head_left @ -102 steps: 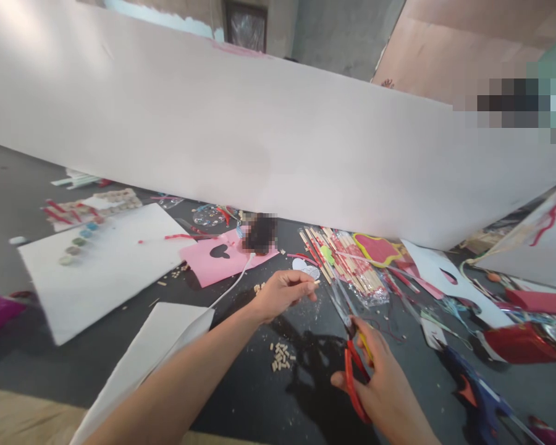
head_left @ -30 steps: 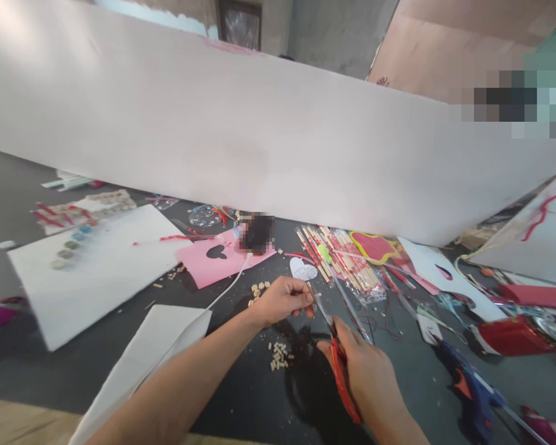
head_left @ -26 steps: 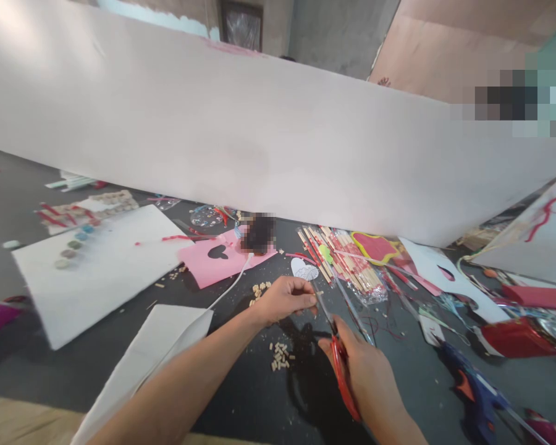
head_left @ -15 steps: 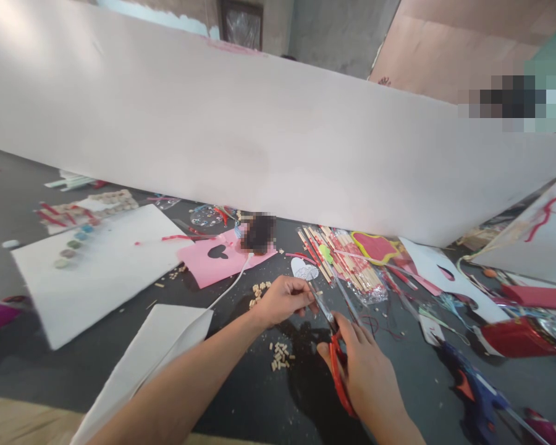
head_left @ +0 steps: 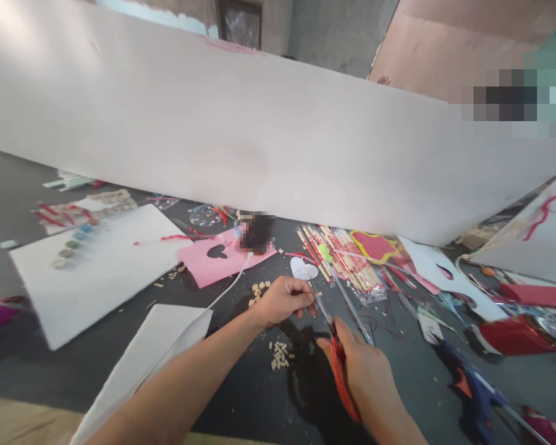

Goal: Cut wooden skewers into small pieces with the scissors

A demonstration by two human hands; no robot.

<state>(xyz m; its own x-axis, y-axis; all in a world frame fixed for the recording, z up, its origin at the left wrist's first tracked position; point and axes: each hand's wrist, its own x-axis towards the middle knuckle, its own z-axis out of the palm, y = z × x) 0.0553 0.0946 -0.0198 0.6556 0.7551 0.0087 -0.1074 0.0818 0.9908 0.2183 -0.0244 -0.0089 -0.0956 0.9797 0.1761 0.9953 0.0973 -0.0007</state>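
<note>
My left hand [head_left: 290, 300] is closed in a pinch, fingertips together on what looks like a short, thin wooden stick, mostly hidden, with only its pale end showing. My right hand [head_left: 368, 371] grips scissors [head_left: 344, 386] with red handles. Their metal blades point up and left, pressed nearly together, with the tips right at my left fingertips. Below my hands lies a pile of short cut wooden pieces [head_left: 281, 356]. Another cluster of small wooden bits [head_left: 261, 289] sits beside my left wrist. Just beyond the fingers is a white paper heart [head_left: 303, 269] with drawn lines.
Packed wooden chopsticks [head_left: 352, 262] lie ahead. Pink paper [head_left: 204, 262] with a cut-out lies left of them, near a white board [head_left: 97, 272] and folded white sheet [head_left: 167, 334]. At right are a glue gun [head_left: 475, 383] and red can [head_left: 514, 335]. A tall white panel [head_left: 259, 123] stands behind.
The red scissor handles have come together and the blades have closed in my right hand. My left hand stays in nearly the same place.
</note>
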